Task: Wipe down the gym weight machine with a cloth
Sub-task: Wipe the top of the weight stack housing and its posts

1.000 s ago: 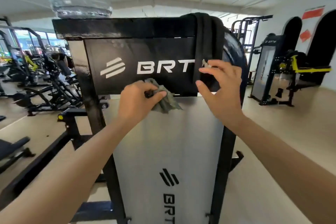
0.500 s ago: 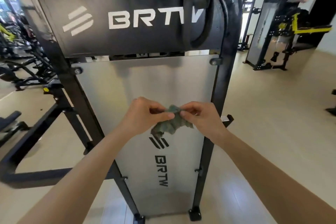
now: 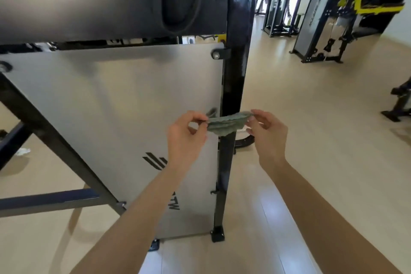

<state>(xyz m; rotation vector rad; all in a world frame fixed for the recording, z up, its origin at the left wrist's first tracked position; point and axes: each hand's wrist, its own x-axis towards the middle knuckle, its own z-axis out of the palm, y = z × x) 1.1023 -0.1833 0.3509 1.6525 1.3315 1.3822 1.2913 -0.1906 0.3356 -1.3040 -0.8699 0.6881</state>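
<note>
Your left hand (image 3: 185, 140) and right hand (image 3: 268, 138) each pinch one end of the green cloth (image 3: 224, 124), stretched before the black post (image 3: 233, 87) of the weight machine (image 3: 100, 107); it looks light and limp, so wad it before pressing.

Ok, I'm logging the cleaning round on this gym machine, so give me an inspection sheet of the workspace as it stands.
Surface: grey panel, upright; no marks discernible.
Job's things: green-grey cloth, bunched, held in front of the black post, seemingly not touching it.
Clutter: white scrap on the floor, at left.
Hands: left hand pinches the cloth's left end; right hand pinches its right end.
Cables: nothing seen; a black strap hangs over the header.
Surroundings: other machines behind, at right.
</note>
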